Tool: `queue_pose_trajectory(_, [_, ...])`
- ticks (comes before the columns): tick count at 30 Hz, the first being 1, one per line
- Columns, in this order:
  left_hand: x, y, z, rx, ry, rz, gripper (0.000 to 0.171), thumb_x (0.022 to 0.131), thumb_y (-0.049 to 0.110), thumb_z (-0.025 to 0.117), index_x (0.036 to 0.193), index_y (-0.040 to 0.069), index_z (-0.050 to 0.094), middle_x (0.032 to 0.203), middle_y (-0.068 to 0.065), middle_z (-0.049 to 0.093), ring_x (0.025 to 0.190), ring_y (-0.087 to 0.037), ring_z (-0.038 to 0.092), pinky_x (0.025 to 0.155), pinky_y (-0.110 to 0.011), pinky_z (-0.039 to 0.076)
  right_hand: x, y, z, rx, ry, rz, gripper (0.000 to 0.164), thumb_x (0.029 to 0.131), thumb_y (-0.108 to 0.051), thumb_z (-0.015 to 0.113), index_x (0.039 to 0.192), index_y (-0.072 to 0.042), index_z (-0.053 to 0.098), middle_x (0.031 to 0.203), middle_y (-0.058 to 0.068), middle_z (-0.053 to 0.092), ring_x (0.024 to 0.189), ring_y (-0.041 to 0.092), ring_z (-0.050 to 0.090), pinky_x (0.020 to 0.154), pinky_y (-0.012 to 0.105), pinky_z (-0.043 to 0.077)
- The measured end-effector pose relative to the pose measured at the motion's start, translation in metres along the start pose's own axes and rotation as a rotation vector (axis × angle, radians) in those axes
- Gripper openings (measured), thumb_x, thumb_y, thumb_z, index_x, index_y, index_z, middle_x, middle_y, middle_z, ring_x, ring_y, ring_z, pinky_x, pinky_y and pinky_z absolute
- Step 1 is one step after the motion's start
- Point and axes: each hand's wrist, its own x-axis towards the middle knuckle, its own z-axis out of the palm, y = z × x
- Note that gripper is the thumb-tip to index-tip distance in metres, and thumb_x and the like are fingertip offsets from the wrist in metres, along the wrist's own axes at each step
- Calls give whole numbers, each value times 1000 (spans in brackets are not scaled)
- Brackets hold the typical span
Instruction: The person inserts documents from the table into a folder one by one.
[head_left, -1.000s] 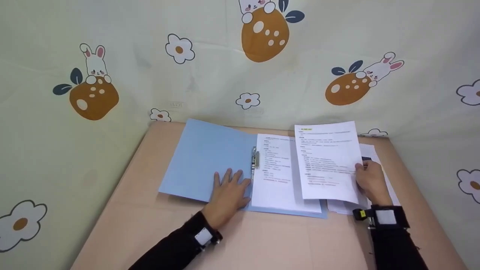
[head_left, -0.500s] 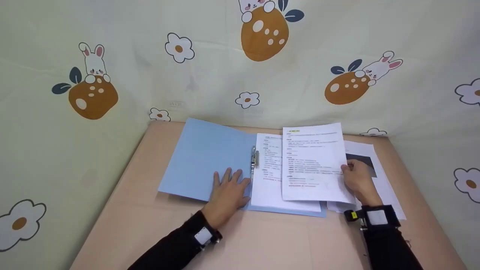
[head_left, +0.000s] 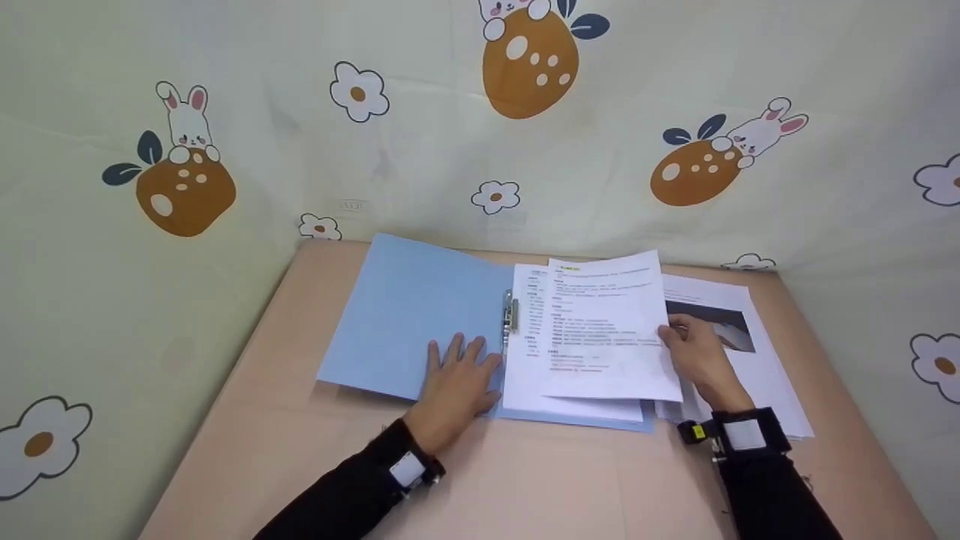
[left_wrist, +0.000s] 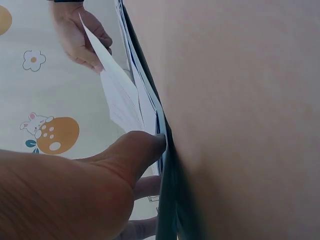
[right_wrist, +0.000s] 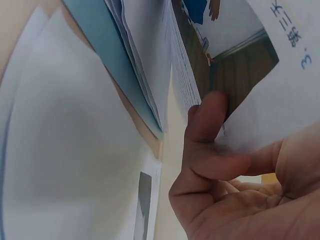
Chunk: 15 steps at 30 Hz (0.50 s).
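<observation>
A blue folder [head_left: 420, 307] lies spread on the table, with a metal clip [head_left: 511, 313] along its spine. Printed sheets [head_left: 525, 382] rest on its right half. My left hand [head_left: 454, 390] lies with fingers spread on the folder's left cover beside the spine; in the left wrist view its thumb touches the folder edge. My right hand [head_left: 701, 356] pinches the right edge of a loose printed sheet [head_left: 607, 322], raised over the folder's papers and overlapping them. In the right wrist view, the raised sheet's underside [right_wrist: 280, 110] carries a photo and handwriting.
More papers [head_left: 757, 390], the top one with a dark photo, lie on the table right of the folder. A pale cloth wall [head_left: 420, 165] with rabbit and flower prints stands behind the table [head_left: 540, 480].
My right hand has carried the sheet leftward, from beyond the folder's right edge to over its papers, uncovering the photo page. My left hand has stayed in place.
</observation>
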Motion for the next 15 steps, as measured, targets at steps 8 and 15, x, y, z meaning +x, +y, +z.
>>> queue_pose_trajectory(8, [1, 0, 0, 24, 22, 14, 53, 108, 41, 84, 155, 20, 70, 174, -17, 59, 167, -53, 49, 135, -85, 37, 0, -4, 7, 15, -51, -47, 55, 125, -14, 42, 171, 16, 40, 170, 39, 53, 152, 45, 58, 119, 46, 56])
queue_pose_trajectory(15, [2, 1, -1, 29, 37, 21, 52, 107, 41, 84, 153, 19, 71, 173, -18, 61, 165, -53, 51, 133, -85, 39, -3, -5, 14, 51, -68, -101, 52, 125, -14, 49, 169, 13, 47, 145, 32, 73, 109, 19, 72, 82, 23, 59])
